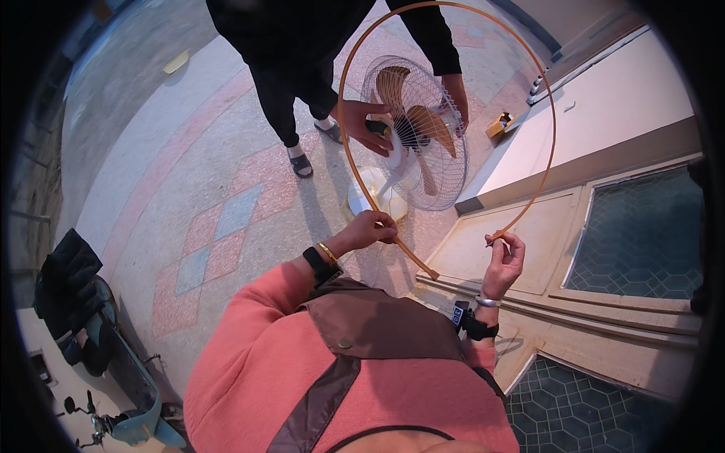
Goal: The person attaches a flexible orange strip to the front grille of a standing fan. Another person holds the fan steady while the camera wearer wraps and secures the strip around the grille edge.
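Orange band [554, 121] arches from the left hand [371, 229], pinching near one end — to the right hand [504, 263], pinching the other.

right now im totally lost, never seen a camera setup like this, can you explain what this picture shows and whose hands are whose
No robot here, just a person at work. The one picture comes from the left of two wide cameras on their head, looking down, so straight lines bend near the rim.

The arms in pink sleeves are the wearer's. The left hand pinches a thin orange-brown hoop near one end; the right hand pinches the other end. The two ends are apart.

Opposite stands another person in dark clothes, both hands at a fan with a wire cage. On the patterned floor, a scooter shows at lower left.
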### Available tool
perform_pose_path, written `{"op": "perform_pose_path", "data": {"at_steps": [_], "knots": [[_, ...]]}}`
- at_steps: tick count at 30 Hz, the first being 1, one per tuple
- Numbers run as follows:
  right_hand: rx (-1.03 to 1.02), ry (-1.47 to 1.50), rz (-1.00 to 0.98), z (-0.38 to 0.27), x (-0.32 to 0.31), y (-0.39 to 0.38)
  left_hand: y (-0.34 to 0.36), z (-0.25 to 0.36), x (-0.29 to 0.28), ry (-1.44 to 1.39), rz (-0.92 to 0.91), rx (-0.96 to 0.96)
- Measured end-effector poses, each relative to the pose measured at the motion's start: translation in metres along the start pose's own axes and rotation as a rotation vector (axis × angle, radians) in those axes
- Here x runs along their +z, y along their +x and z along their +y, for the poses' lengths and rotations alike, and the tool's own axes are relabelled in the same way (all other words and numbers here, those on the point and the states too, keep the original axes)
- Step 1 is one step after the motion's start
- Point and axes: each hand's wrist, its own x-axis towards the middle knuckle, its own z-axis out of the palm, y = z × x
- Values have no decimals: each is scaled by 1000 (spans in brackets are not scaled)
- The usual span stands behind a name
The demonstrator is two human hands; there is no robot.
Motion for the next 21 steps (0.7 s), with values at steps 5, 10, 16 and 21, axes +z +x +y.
{"op": "perform_pose_path", "data": {"at_steps": [5,10,16,21], "knots": [[-66,-233,-116,-3,20,55,-2,6,-9,56,-3,0],[-35,-376,-165,-7,72,125,-3,14,-22,26,-15,18],[-276,-654,-221,-12,137,172,-2,33,-46,121,-51,34],[-299,-833,-258,-17,165,178,-2,45,-66,142,-72,41]]}}
